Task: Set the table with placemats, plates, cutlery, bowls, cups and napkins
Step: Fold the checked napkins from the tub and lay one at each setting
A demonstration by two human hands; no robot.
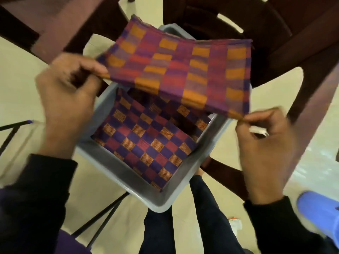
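A checked purple, red and orange placemat (180,70) is held in the air above a grey bin (128,187), pinched at its near left corner by the left hand (67,107) and at its near right corner by the right hand (266,153). More checked placemats (146,142) are seen lying inside the bin, partly hidden by the lifted one. Dark wooden chairs (275,33) are crowded close around the bin, and a blue shoe (319,213) is seen at the lower right.

Woven cloth placemat (176,70) in matt purple and orange checks, smooth grey plastic bin (128,182), glossy dark wooden chairs (275,33), pale smooth floor (18,85)
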